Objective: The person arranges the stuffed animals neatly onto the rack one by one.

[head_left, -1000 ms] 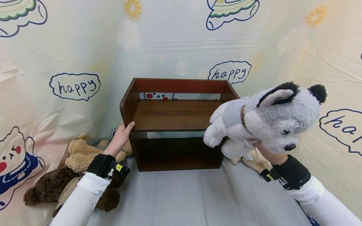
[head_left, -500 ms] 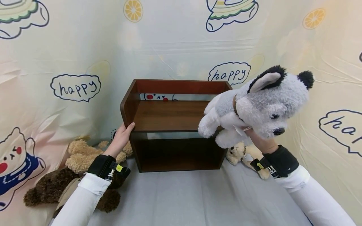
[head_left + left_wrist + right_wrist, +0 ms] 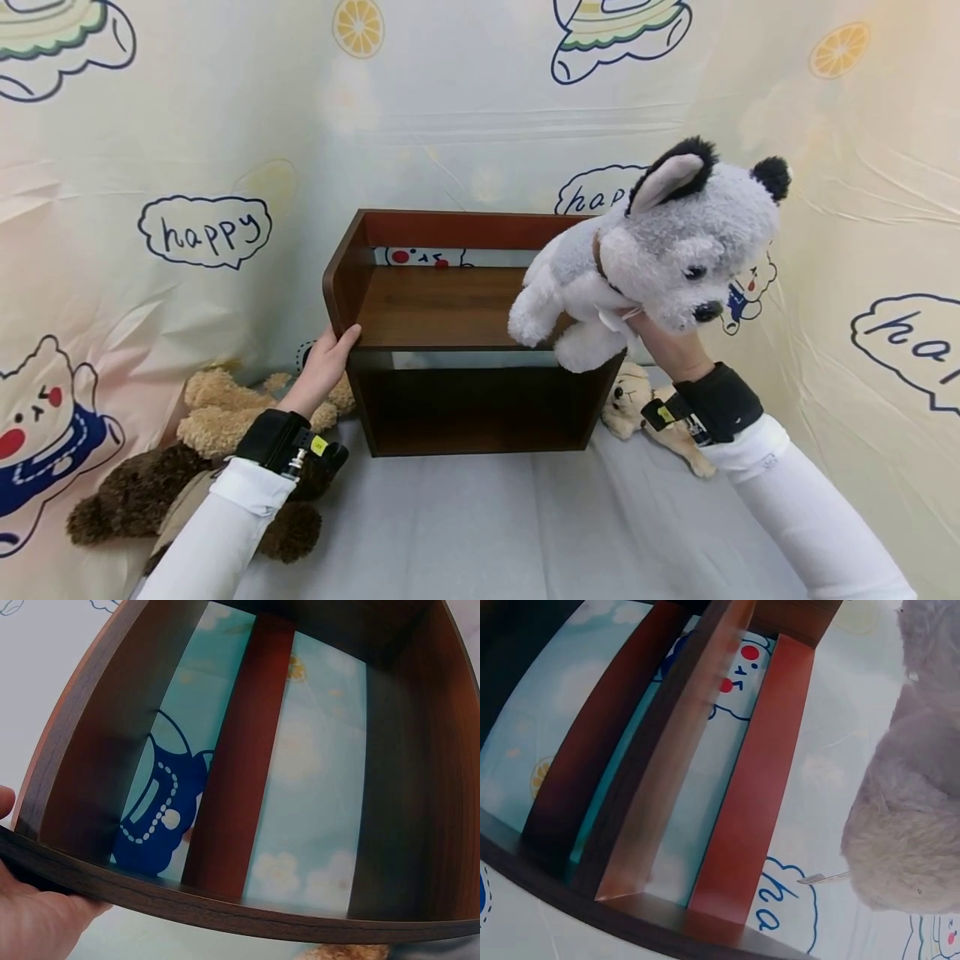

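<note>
A grey-and-white plush dog [image 3: 660,242] with black-edged ears and a brown collar is held up by my right hand [image 3: 667,342], which grips it from below by the chest. Its body overlaps the right side of a dark brown two-tier shelf [image 3: 442,308] in the head view. In the right wrist view the plush fur [image 3: 907,832] fills the right edge, beside the shelf boards. My left hand [image 3: 324,367] grips the shelf's left side panel, thumb at the front edge near the middle board; the left wrist view shows the hand [image 3: 37,922] at that panel.
Left of the shelf lie a tan plush toy [image 3: 225,408] and a dark brown plush toy [image 3: 142,492], partly behind my left arm. A small beige plush dog [image 3: 630,404] lies to the shelf's right. Grey cloth [image 3: 480,517] covers the surface; a printed curtain [image 3: 465,100] hangs behind.
My right hand has carried the plush dog up and to the left, over the shelf's right side. The small beige dog shows more. My left hand keeps its grip on the shelf.
</note>
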### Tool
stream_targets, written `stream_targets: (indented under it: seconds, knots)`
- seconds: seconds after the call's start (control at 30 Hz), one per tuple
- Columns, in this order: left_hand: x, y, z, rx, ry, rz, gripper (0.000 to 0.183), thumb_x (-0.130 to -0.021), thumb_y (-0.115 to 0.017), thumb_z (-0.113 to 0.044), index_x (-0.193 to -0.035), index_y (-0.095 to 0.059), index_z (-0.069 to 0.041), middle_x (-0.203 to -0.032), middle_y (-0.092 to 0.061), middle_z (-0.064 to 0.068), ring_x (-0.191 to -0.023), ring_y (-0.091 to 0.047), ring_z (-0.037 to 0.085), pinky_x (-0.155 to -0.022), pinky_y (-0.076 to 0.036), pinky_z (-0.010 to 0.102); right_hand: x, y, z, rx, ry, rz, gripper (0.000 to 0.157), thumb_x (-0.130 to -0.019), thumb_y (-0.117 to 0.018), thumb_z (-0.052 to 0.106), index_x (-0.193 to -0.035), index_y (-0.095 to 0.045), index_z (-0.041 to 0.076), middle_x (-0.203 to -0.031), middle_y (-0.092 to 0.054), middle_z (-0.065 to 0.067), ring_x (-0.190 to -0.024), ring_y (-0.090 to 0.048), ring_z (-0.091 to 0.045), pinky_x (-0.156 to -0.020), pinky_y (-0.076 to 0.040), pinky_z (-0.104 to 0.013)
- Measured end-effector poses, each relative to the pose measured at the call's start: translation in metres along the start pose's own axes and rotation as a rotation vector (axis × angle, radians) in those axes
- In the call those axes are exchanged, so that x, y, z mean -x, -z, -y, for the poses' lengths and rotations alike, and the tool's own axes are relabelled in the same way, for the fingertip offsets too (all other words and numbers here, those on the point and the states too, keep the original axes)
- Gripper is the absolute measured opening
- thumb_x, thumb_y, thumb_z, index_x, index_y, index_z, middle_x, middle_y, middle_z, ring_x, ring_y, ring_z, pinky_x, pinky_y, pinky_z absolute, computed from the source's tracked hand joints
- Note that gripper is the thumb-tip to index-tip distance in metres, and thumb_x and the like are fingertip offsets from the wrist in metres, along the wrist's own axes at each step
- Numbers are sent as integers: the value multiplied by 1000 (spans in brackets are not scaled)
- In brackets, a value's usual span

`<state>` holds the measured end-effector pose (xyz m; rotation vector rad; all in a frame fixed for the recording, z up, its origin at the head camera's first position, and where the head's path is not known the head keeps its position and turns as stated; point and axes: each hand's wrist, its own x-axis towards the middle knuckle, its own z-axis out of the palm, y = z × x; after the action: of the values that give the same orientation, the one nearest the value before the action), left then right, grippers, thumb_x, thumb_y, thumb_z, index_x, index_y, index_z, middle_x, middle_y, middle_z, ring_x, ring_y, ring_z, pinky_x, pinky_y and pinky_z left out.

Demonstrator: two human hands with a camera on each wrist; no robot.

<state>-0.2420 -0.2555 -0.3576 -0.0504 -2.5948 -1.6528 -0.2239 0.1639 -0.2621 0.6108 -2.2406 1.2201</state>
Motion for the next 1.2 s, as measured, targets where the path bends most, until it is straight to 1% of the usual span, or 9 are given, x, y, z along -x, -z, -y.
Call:
stream_targets:
  seconds: [0.03, 0.13, 0.17, 0.27, 0.4, 0.63, 0.8, 1.03, 1.2]
  knots:
    - [0, 0, 0, 0, 1, -1, 66, -97, -28, -46, -147, -1, -12, -150, -10, 19, -135, -13, 38, -103, -15, 59, -3, -2, 1, 1, 7, -8, 32, -86, -52, 7, -110, -45, -12, -102, -47, -21, -87, -38, 5, -80, -32, -18]
    - [1, 1, 0, -1, 1, -2, 66, -97, -28, -46, -147, -1, -13, -150, -9, 19, -135, -12, 38, -103, -15, 59, -11, -8, 3, -42, -6, -16, 26, -85, -53, 8, -103, -49, -11, -84, -53, -10, -71, -44, 2, -69, -37, -17]
    - [1, 1, 0, 0, -1, -2, 66, -97, -28, -46, -147, -1, -13, -150, -9, 19, -135, -12, 38, -103, -14, 59, -14, -10, 4, -70, -2, -19, 28, -86, -54, 9, -105, -48, -10, -84, -52, -5, -71, -45, 1, -70, -37, -17]
    - [2, 2, -1, 6, -8, -3, 66, -97, -28, -46, -147, -1, -12, -150, -10, 19, -135, -12, 37, -103, -14, 59, -22, -15, 7, -116, 7, -21, 31, -85, -56, 9, -108, -49, -9, -89, -54, -1, -77, -47, 3, -74, -39, -17]
    - [1, 2, -1, 11, -14, -8, 66, -97, -29, -45, -147, -2, -12, -150, -11, 18, -135, -13, 36, -104, -14, 58, -32, -22, 11, -224, 34, -32, 43, -81, -59, 9, -119, -46, -7, -110, -52, -6, -96, -45, -1, -87, -35, -21]
    - [0, 1, 1, 10, -12, -11, 66, -98, -29, -44, -147, -3, -10, -149, -13, 20, -135, -14, 37, -104, -15, 57, -41, -33, 16, -484, 62, -26, 42, -82, -60, 10, -121, -49, -1, -108, -55, 10, -99, -50, -10, -89, -38, -28]
    - [0, 0, 3, 18, -15, -1, 65, -98, -29, -44, -147, -3, -11, -149, -13, 19, -135, -14, 36, -104, -16, 57, -46, -40, 19, -538, 59, -39, 39, -80, -61, 10, -117, -52, 2, -106, -56, 10, -99, -50, -9, -88, -38, -26]
    - [0, -1, 1, 28, -22, -1, 65, -98, -30, -43, -147, -3, -10, -149, -12, 19, -135, -14, 37, -104, -15, 58, -55, -51, 20, -595, 211, -65, 42, -77, -67, 14, -115, -54, 3, -107, -58, 8, -102, -52, -12, -91, -38, -31]
    - [0, -1, 2, 28, -21, -1, 65, -98, -30, -43, -147, -3, -11, -150, -12, 19, -135, -14, 36, -104, -15, 58, -60, -60, 22, -588, 250, -47, 43, -77, -65, 9, -115, -52, -5, -108, -58, 8, -101, -52, -13, -88, -40, -30]
